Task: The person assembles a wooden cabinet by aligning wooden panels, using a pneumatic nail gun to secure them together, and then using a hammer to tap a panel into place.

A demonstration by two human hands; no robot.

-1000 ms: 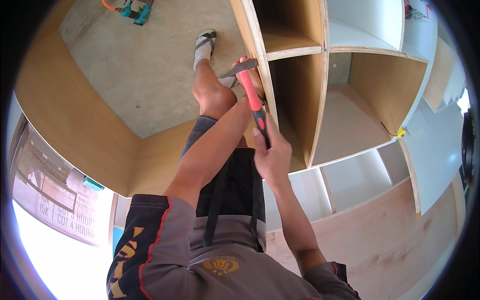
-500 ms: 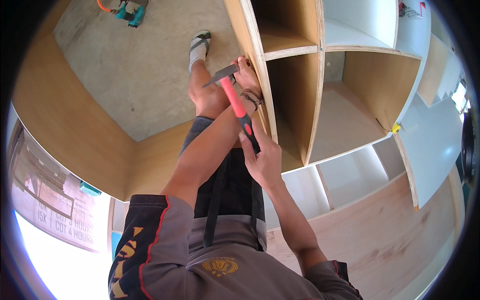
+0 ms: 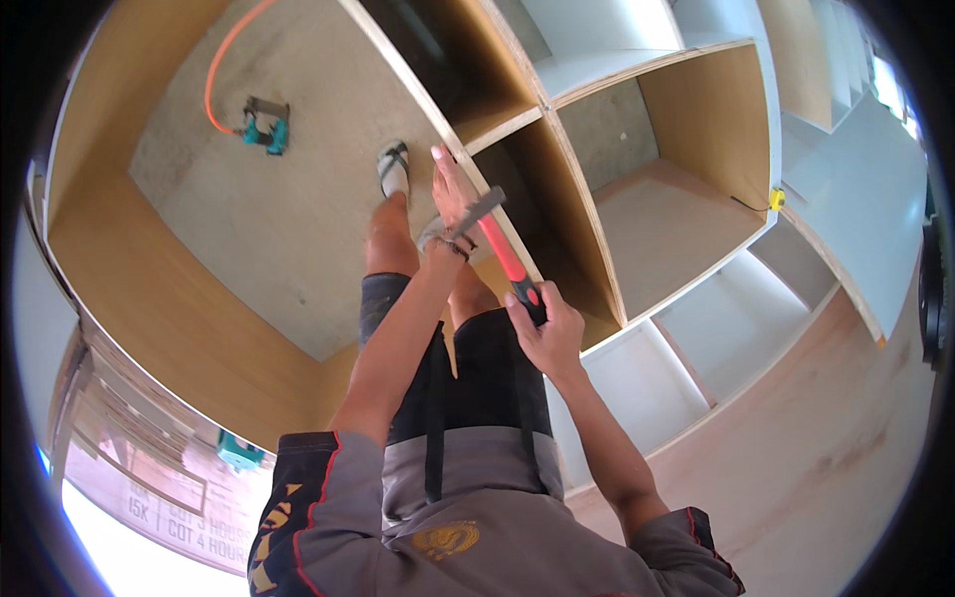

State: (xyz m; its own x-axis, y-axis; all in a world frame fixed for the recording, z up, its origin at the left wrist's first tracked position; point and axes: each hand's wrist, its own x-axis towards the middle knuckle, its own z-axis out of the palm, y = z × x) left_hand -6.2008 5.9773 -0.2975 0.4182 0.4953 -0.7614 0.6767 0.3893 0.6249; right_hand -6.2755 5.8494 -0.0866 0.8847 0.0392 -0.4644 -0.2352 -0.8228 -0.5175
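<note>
My right hand point(image 3: 549, 333) is closed round the black grip of a hammer point(image 3: 504, 251) with a red shaft and a dark metal head. The hammer's head lies above the edge of an upright wooden panel point(image 3: 423, 98), close to my left wrist. Fingers stretched out along the panel's left face, my left hand point(image 3: 453, 189) rests against the wood. Its fingers point away from me and part of the palm is hidden. A dark bracelet point(image 3: 458, 242) circles the left wrist.
Open plywood compartments point(image 3: 686, 119) stand to the right, with a yellow tape measure point(image 3: 777, 200) on an edge. A teal nail gun point(image 3: 266, 132) with an orange hose point(image 3: 216, 75) lies on the concrete floor point(image 3: 298, 229). A wooden side panel point(image 3: 169, 298) curves along the left.
My left hand has straightened from bent fingers to a flat hand along the panel. The hammer has shifted from over my left wrist to above the panel edge. The whole view has turned.
</note>
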